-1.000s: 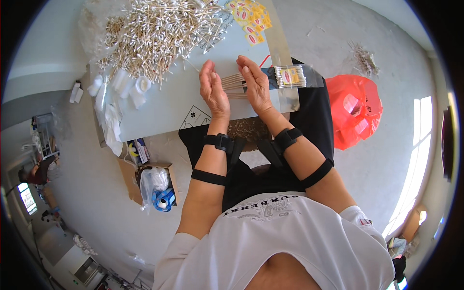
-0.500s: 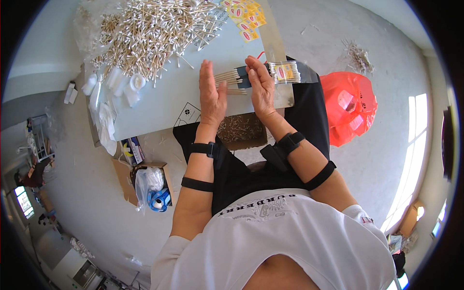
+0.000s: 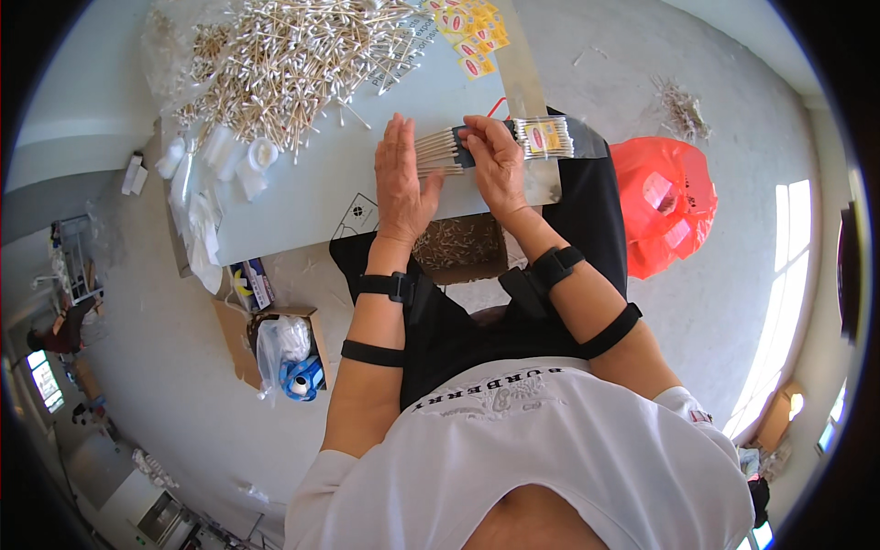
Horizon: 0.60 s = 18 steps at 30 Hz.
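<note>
A row of cotton swabs lies across a dark strip on the table between my hands. My left hand is open, fingers straight and together, its palm side against the left ends of the swabs. Over the strip, my right hand has bent fingers, with thumb and fingertips closed in a pinch; what they grip is too small to make out. Just right of it, a clear packet holds several swabs and a yellow label card, by the table's right edge.
A big heap of loose swabs covers the far left of the table. Yellow cards lie at the far right, white rolls at left. A swab-filled box sits below; a red bag stands on the floor.
My right fingers have bent from stretched out into a pinch over the strip. My left hand has turned slightly, its thumb spreading away from the fingers.
</note>
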Available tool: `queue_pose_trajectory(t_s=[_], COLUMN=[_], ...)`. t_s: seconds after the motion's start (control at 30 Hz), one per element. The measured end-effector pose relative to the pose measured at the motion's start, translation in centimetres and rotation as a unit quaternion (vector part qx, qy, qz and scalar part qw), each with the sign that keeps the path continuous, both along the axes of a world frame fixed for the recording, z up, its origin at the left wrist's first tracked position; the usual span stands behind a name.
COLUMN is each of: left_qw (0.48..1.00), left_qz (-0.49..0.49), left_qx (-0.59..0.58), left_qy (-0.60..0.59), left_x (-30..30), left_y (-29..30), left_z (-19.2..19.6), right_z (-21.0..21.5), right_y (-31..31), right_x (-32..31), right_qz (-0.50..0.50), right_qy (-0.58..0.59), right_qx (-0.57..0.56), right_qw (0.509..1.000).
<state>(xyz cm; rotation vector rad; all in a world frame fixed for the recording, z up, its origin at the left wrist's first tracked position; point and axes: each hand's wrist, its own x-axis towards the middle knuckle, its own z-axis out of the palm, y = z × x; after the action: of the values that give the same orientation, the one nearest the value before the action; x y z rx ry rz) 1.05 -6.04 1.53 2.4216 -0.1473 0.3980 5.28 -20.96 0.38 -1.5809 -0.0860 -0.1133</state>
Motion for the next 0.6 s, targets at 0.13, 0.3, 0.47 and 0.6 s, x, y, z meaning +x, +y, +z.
queue_pose_trajectory(t_s=[0.13,0.3,0.47,0.6], left_qw=[0.982,0.976,0.976,0.975], left_qz=[0.0,0.012,0.018,0.017], left_qx=[0.163,0.187,0.193,0.197], left_qy=[0.093,0.108,0.1,0.103], left_x=[-1.0,-1.3,-1.3,-1.3], left_y=[-0.3,-0.6,-0.7,-0.8], left_z=[1.1,0.7,0.6,0.6], right_z=[0.9,1.4,1.2,1.2], right_y=[-1.8,-1.5,-1.3,-1.3], right_x=[-1.1,-1.6,-1.5,-1.5], right_qz=[0.052,0.086,0.089,0.087], right_qy=[-0.099,-0.128,-0.17,-0.18], right_qx=[-0.188,-0.24,-0.273,-0.283], right_qw=[0.976,0.958,0.943,0.938])
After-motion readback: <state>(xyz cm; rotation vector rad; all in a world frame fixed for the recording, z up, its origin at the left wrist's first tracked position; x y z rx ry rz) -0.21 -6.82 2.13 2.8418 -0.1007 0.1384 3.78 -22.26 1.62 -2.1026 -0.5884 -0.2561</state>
